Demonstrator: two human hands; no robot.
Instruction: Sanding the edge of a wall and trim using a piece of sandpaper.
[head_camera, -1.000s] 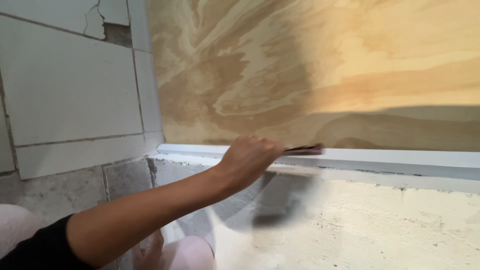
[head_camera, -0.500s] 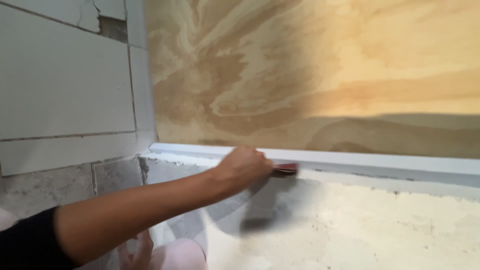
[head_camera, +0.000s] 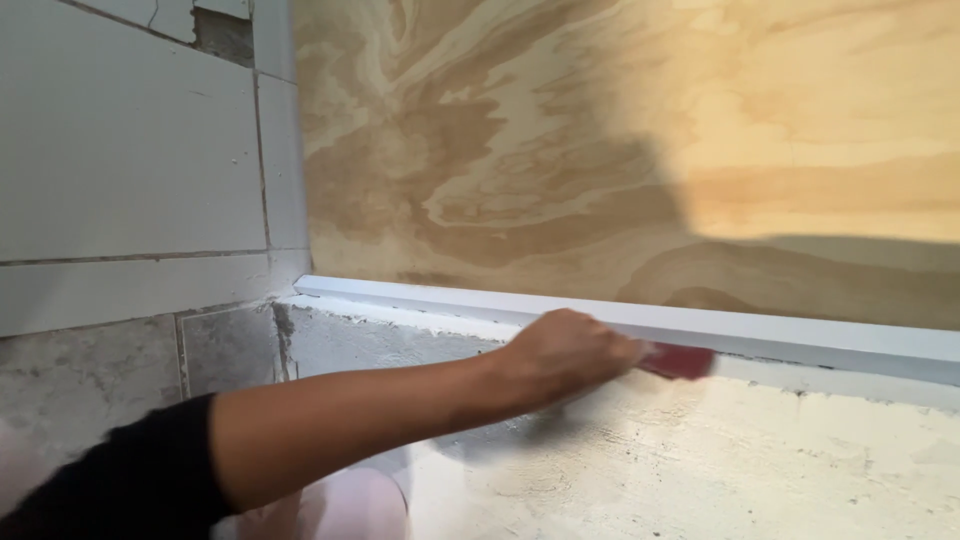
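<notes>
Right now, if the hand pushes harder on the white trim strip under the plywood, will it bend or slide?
The white trim strip looks long, thin and straight, so it is probably light and could flex if unsupported. It lies tight against the plywood panel and the rough ledge, so sliding seems unlikely. The left hand holds a red tool against it; the surface looks smooth, perhaps slippery.

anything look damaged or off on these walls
Yes: the grey tile wall has a broken patch at the top, where dark backing shows, with a thin crack beside it. Below the white trim, the rough surface looks unevenly coated.
</notes>
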